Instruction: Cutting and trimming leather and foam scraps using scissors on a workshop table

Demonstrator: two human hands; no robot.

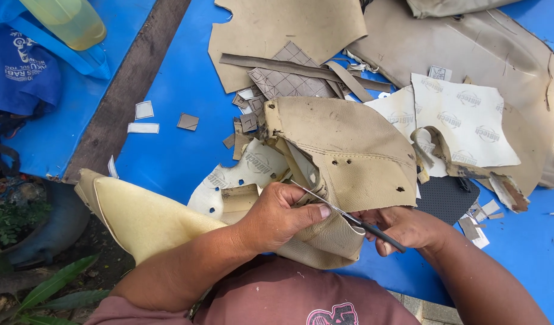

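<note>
Left hand (283, 216) pinches the tan leather piece (349, 162); right hand (403, 229) grips scissors (349, 216).

Blue table (180, 120); tan leather (349, 156) with dark holes; grey quilted diamond-pattern scrap (286, 78); pale yellow foam (144, 216); black-handled scissors (373, 229); maroon shirt (277, 295); white printed backing (463, 120).

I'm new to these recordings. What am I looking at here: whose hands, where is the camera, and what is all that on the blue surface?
One picture, from a camera worn on a person's head, looking down at their own bare hands. The left hand grips a folded piece of tan leather. The right hand holds a thin dark-handled cutting tool whose blade lies against that leather. Around them on the blue table lie tan leather scraps, a quilted piece, white backing sheets and a pale foam pad.
</note>
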